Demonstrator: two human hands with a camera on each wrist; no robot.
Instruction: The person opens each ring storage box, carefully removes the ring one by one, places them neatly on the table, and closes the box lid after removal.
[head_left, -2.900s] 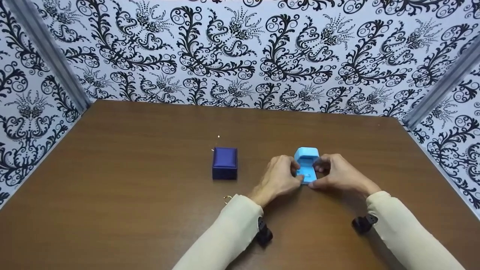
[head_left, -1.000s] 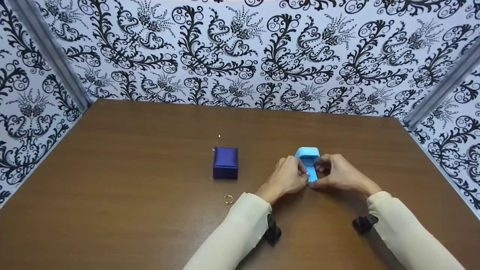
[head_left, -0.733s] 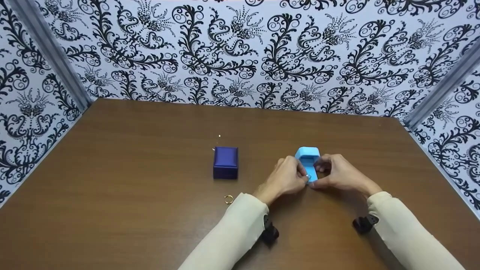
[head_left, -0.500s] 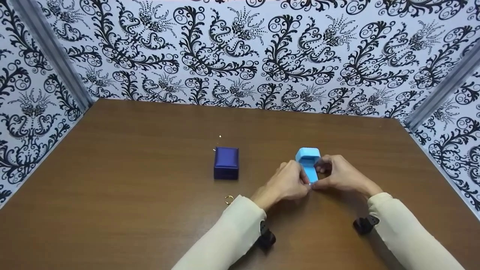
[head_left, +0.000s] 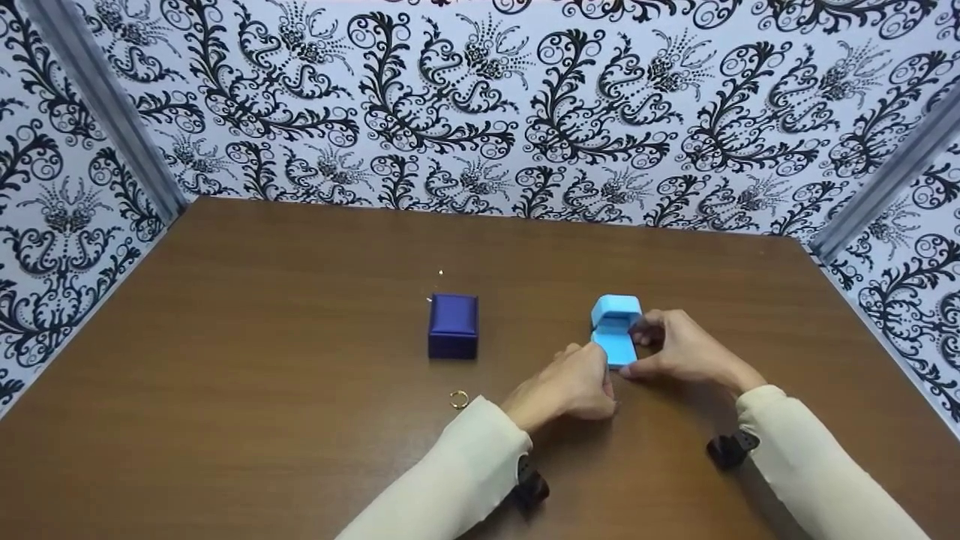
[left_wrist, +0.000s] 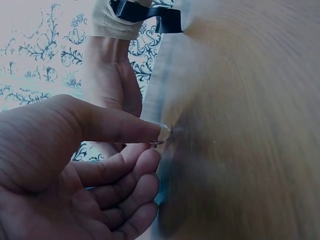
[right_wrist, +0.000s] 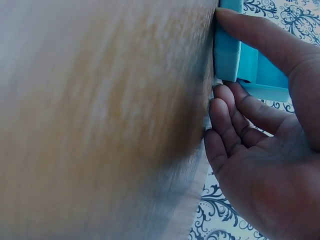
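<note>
A light-blue ring box [head_left: 615, 351] stands on the table with its lid raised, and no ring shows in its insert in the head view. My right hand [head_left: 679, 349] holds the box at its right side, thumb at the front corner; in the right wrist view the thumb lies along the box's wall [right_wrist: 227, 55]. My left hand [head_left: 574, 386] is just in front of the box, apart from it. Between its thumb and index finger it pinches a small thin shiny ring [left_wrist: 164, 134], seen in the left wrist view; the head view hides this ring.
A closed dark-purple jewellery box [head_left: 453, 326] stands left of the blue box. A gold ring [head_left: 459, 400] lies near my left sleeve. Tiny shiny bits [head_left: 441, 272] lie behind the purple box, too small to identify. Patterned walls [head_left: 480, 112] border the brown table.
My left hand has drawn the small ring out of the blue box's insert and moved toward the front, away from the box. The right hand keeps its hold on the box.
</note>
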